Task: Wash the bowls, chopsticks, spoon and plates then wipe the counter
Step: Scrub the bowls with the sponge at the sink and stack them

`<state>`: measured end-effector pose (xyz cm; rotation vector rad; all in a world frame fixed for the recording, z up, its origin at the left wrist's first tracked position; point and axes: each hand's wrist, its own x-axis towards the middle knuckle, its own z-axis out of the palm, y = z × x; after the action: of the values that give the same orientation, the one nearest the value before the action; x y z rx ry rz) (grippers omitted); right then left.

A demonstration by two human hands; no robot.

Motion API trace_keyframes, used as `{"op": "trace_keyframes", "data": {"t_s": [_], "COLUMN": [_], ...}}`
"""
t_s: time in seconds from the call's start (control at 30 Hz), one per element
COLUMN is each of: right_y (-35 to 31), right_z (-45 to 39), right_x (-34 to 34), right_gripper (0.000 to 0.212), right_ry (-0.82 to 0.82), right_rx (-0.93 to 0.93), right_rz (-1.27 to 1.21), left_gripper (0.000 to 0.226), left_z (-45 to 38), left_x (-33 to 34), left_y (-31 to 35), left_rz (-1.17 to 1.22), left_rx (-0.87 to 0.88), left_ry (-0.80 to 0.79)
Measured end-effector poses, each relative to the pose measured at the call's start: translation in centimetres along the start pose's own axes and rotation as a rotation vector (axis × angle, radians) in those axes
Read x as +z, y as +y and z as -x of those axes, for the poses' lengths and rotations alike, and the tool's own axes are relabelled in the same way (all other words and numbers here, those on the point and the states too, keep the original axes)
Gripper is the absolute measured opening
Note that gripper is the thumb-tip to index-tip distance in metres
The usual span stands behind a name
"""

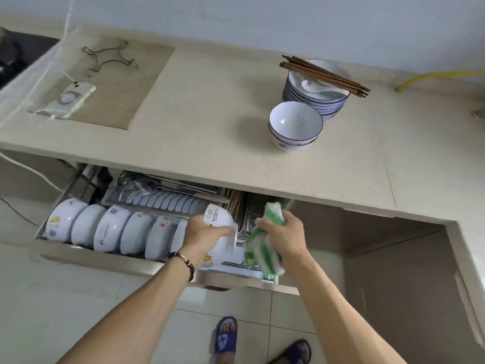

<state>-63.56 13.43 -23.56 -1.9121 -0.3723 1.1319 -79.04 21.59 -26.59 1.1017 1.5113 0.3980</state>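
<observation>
Left hand [202,232]: curled round white bowl [219,233], above open drawer's [147,261] front right. Right hand [283,236]: clutching green-striped cloth [262,248] beside it. Stacked plates [315,97] bearing chopsticks [325,74], spoon [311,85]; nested bowls [295,127]: counter [196,127], near right back edge.

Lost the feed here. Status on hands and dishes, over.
Left hand grips white bowl over open drawer rack. Right hand grips green-striped cloth. Stacked blue-rimmed plates wait on counter.
</observation>
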Motion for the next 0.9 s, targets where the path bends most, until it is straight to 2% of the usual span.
{"op": "trace_keyframes", "data": {"t_s": [0.27,0.67,0.9], "right_y": [3.0,5.3,5.1], "right_z": [-4.7,-8.6,-9.6], "right_x": [4.0,6.4,6.9], "right_gripper": [0.011,0.011,0.011], "right_ry": [0.025,-0.018,-0.033], "right_rx": [0.046,0.062,0.081], "right_rz": [0.108,0.204,0.213], "left_gripper": [0.029,0.029,0.046], "left_z": [-6.3,-11.8,-12.9], "left_x": [-0.3,1.1,1.5], "left_y": [-4.8,-8.3,-9.7], "left_rz": [-0.102,-0.182,-0.218], "left_rx": [-0.097,-0.206,-0.309], "left_ry": [0.010,-0.019,-0.022]}}
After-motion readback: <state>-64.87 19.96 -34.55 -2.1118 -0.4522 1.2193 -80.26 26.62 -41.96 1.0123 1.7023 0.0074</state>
